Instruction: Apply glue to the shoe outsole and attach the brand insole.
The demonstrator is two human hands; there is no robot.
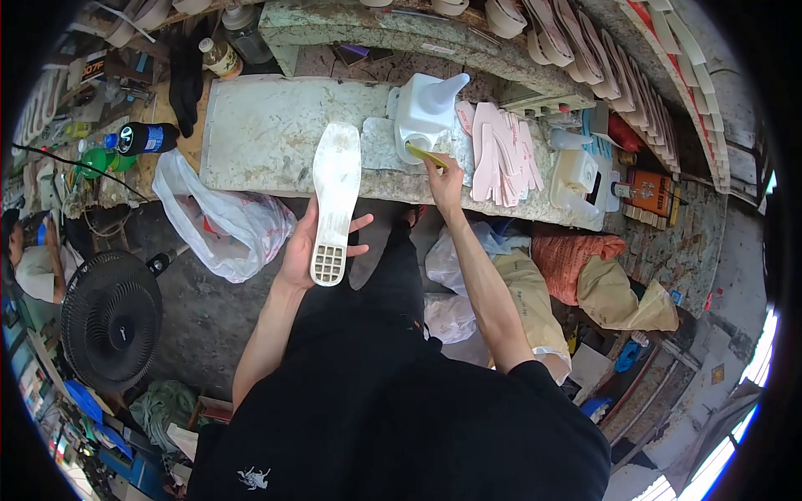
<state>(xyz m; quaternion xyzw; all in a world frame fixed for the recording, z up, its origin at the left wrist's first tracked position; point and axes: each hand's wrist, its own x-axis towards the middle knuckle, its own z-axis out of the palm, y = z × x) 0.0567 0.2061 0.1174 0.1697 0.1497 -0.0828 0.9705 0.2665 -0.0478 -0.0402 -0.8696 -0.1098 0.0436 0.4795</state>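
Observation:
My left hand [298, 257] holds up a white shoe sole [337, 171], heel end towards me. A grid of square hollows shows in that heel, and some of my fingers stick out past its right edge. At the front edge of the workbench [276, 138], my right hand [447, 182] pinches a flat yellow tool [425, 154], either a brush or a spreader. Its far end reaches into the round opening of a white plastic jug [420, 125]. A pale cone-shaped nozzle [443, 90] rests on the jug. Beside my right hand lie several pale pink insoles [501, 154].
A second white jug [576, 177] stands further right. White plastic bags [219, 225] hang at the bench's left front, near a dark bottle [149, 139]. A black fan [113, 321] stands at left. Sacks [576, 265] sit below right, and soles line the upper-right shelf [601, 71].

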